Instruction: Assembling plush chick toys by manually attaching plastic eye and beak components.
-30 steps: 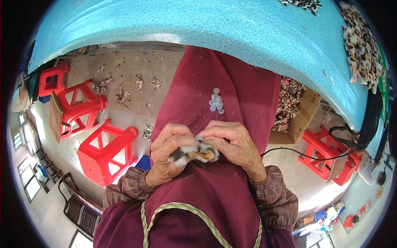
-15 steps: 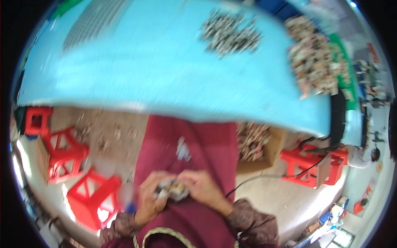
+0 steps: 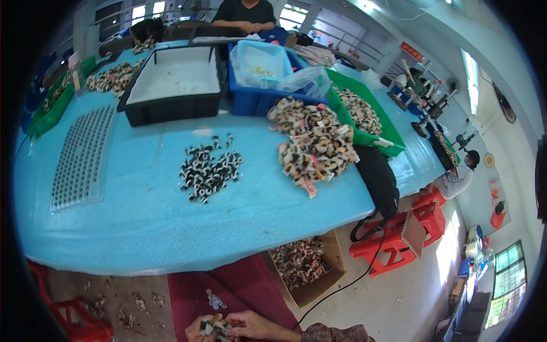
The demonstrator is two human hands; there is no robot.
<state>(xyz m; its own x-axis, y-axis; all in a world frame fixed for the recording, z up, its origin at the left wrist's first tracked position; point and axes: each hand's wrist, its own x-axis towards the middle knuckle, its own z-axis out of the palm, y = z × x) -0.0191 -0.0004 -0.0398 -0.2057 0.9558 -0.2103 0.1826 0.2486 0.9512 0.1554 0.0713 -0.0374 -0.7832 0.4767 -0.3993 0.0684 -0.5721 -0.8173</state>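
Low in the picture, my left hand is closed around a small fluffy plush piece in white, black and orange. My right hand comes in from the right, its fingers closed on the same piece at its right side. The lower parts of both hands are cut off by the frame's edge. Beyond them, a little cluster of pale, shiny discs lies on the maroon cloth over my lap.
The blue-covered table bears small black-and-white parts, heaped plush pieces, a clear dimpled tray, a black tub and a green crate. Below stand a cardboard box and red stools. A person is across the table.
The view has swung up and to the right, so the far side of the table shows and my hands sit lower in the picture. Both hands still hold the plush piece.
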